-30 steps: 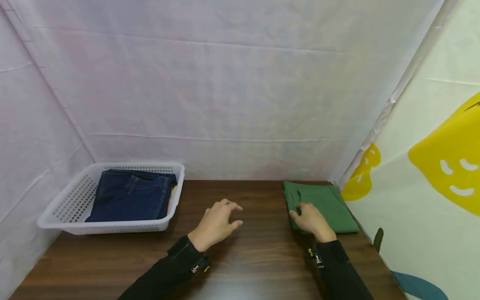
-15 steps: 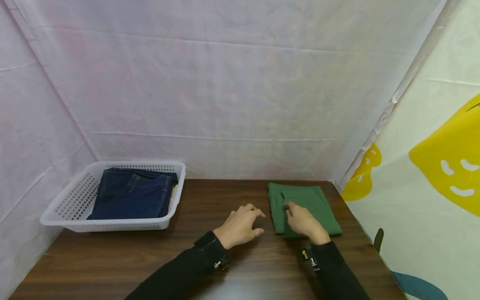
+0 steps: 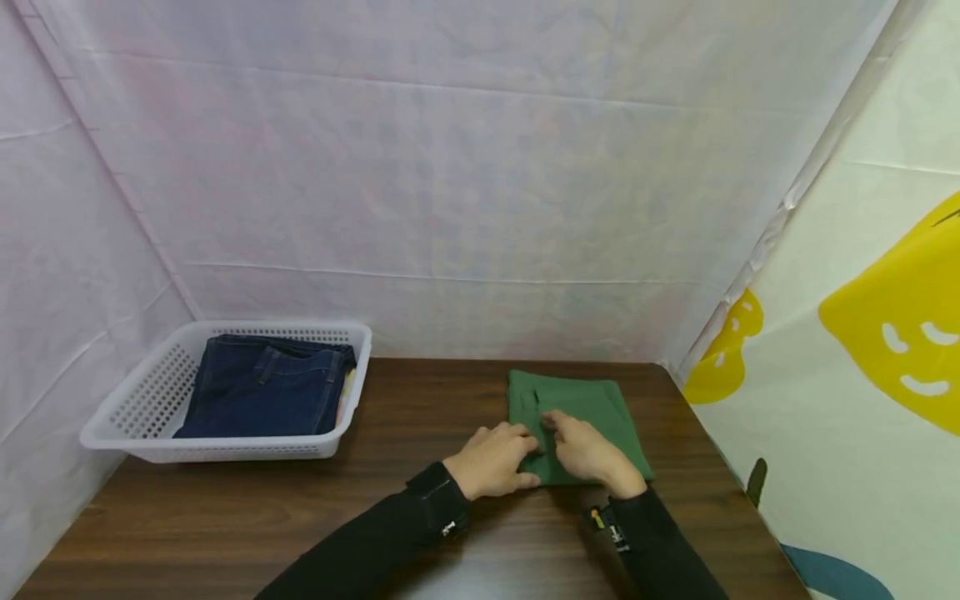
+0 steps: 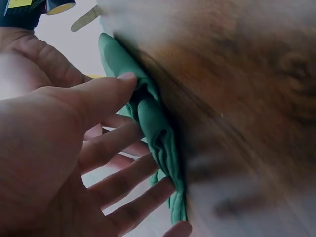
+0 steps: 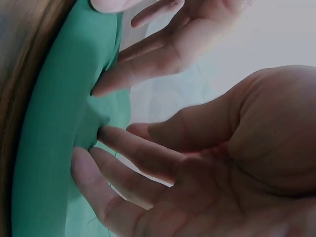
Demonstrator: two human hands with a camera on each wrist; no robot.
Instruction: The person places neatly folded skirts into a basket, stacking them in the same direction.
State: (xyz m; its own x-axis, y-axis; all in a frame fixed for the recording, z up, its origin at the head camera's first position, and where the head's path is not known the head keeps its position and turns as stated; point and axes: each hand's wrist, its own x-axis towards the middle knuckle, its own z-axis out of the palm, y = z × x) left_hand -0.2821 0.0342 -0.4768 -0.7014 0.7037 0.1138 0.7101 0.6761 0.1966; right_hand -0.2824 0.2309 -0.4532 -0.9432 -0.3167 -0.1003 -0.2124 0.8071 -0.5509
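A folded green garment lies flat on the brown wooden table, right of centre. My left hand is at its near left corner, fingers spread. In the left wrist view the fingertips meet the layered edge of the green cloth, with the thumb over its top. My right hand lies over the garment's near half, and its fingertips press into the cloth. Neither hand is curled round the fabric.
On the left stands a white perforated plastic basket, holding folded dark blue jeans. Light-coloured fabric shows beside them. A pale sheet hangs behind the table, and a printed one hangs along the right side.
The green garment has slid left across the table under my right hand. My left hand has moved right, from beside the garment to its left edge. The basket stays in place.
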